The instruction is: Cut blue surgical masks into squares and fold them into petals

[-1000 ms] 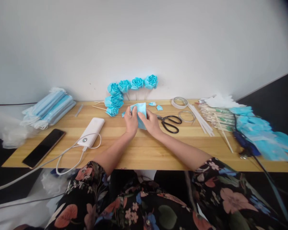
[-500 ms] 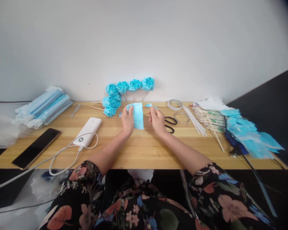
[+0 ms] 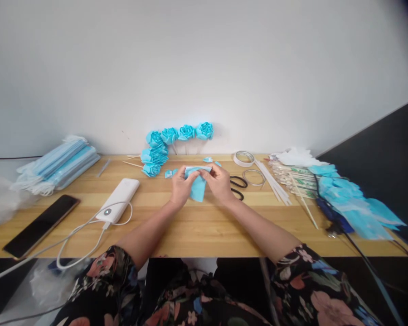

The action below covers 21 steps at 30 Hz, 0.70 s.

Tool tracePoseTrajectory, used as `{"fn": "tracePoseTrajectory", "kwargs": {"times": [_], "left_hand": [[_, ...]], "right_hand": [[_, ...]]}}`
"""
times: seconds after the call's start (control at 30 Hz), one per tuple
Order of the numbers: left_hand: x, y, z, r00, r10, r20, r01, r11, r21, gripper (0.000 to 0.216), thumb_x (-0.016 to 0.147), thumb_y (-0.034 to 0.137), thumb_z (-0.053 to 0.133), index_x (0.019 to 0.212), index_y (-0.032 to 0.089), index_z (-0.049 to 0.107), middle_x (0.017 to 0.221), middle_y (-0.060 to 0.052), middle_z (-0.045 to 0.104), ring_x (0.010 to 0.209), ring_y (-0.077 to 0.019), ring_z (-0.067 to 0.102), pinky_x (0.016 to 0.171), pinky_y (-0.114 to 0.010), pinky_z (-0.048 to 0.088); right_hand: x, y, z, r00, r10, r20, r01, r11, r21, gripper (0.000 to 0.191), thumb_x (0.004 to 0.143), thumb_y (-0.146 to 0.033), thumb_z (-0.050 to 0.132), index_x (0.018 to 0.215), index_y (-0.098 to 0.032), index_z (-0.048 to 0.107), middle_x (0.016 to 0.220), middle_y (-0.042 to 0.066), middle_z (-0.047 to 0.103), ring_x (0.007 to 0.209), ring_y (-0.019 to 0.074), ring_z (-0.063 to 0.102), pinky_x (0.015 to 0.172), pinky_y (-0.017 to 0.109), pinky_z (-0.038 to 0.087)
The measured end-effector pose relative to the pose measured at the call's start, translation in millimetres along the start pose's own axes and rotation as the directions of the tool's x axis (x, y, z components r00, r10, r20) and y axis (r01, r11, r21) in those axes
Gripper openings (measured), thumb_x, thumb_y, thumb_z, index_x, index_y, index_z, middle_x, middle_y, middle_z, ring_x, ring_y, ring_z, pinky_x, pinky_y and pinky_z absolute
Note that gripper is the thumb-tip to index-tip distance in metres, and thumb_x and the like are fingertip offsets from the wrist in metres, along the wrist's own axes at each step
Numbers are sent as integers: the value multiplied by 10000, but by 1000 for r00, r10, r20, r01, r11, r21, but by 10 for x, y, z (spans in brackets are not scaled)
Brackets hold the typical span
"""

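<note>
Over the middle of the wooden table (image 3: pixel 204 226), both of my hands pinch one light blue sheet (image 3: pixel 197 189). My left hand (image 3: pixel 181 186) grips its left top edge and my right hand (image 3: pixel 219 183) grips the right top edge, fingers closed. The sheet hangs down between them just above the tabletop. A row of blue fabric roses on sticks (image 3: pixel 177 135) leans against the wall behind my hands. Small blue scraps (image 3: pixel 208 160) lie just beyond my fingers.
Black scissors (image 3: pixel 237 184) lie right of my right hand, with tape rolls (image 3: pixel 244 158) and white sticks (image 3: pixel 274 179) beyond. Blue cut pieces (image 3: pixel 353 199) sit far right. At left are a white power bank (image 3: pixel 118 206) with cable, a phone (image 3: pixel 41 225) and stacked face masks (image 3: pixel 57 163).
My right hand, off the sheet half a second ago, has come back and taken its right edge. The sheet is now held by both hands and hangs lower. The view has tilted down a little.
</note>
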State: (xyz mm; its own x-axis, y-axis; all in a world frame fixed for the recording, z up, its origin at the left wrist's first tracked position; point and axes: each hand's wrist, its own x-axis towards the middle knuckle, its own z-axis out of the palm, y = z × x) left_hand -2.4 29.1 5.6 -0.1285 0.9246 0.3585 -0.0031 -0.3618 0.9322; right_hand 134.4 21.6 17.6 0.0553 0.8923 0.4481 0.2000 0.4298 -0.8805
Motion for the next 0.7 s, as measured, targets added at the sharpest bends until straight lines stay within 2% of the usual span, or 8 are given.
{"fn": "tracePoseTrajectory", "kwargs": {"times": [0.2, 0.3, 0.43, 0.5, 0.6, 0.7], "left_hand": [[-16, 3, 3, 997, -53, 62, 53, 999, 0, 294, 673, 394, 802, 675, 166, 617, 616, 36, 554, 597, -103, 449, 570, -222, 379], [-18, 4, 18, 991, -78, 107, 80, 997, -12, 288, 681, 405, 798, 712, 160, 650, 649, 21, 588, 611, -109, 475, 586, -230, 402], [0, -37, 28, 993, -111, 47, 113, 993, -37, 282, 719, 418, 766, 744, 165, 644, 675, 21, 596, 629, -114, 494, 606, -235, 421], [18, -75, 22, 993, -119, -7, 118, 991, -61, 293, 739, 439, 749, 781, 167, 647, 701, 19, 607, 636, -116, 505, 617, -238, 432], [34, -131, 13, 993, -106, -46, 102, 993, -66, 307, 762, 461, 735, 819, 170, 653, 741, 9, 628, 666, -124, 538, 643, -243, 452], [18, -154, 24, 994, -100, -44, 97, 993, -65, 304, 765, 453, 741, 810, 166, 652, 742, 2, 637, 668, -125, 547, 645, -245, 461]], "right_hand": [[-55, 40, -52, 998, 35, -58, -33, 999, 30, 255, 808, -460, 706, 785, -210, 658, 624, -37, 550, 586, 124, 476, 563, 264, 396], [-15, 42, -93, 990, 99, -96, -88, 989, 116, 277, 809, -486, 689, 774, -216, 637, 617, -34, 561, 570, 125, 498, 555, 262, 429], [47, 93, -156, 956, 245, -160, -193, 939, 285, 375, 823, -593, 644, 794, -226, 575, 645, -28, 567, 558, 120, 524, 552, 256, 466], [37, 135, -149, 955, 283, -92, -246, 925, 291, 447, 841, -671, 582, 827, -224, 583, 705, -8, 588, 585, 126, 547, 558, 259, 477], [-34, 178, -80, 963, 255, 89, -269, 937, 224, 506, 868, -717, 517, 789, -221, 575, 723, 7, 589, 637, 148, 571, 588, 275, 493], [-113, 177, -2, 970, 191, 148, -208, 972, 107, 505, 868, -669, 567, 660, -223, 453, 621, -31, 460, 598, 131, 479, 563, 260, 426]]}}
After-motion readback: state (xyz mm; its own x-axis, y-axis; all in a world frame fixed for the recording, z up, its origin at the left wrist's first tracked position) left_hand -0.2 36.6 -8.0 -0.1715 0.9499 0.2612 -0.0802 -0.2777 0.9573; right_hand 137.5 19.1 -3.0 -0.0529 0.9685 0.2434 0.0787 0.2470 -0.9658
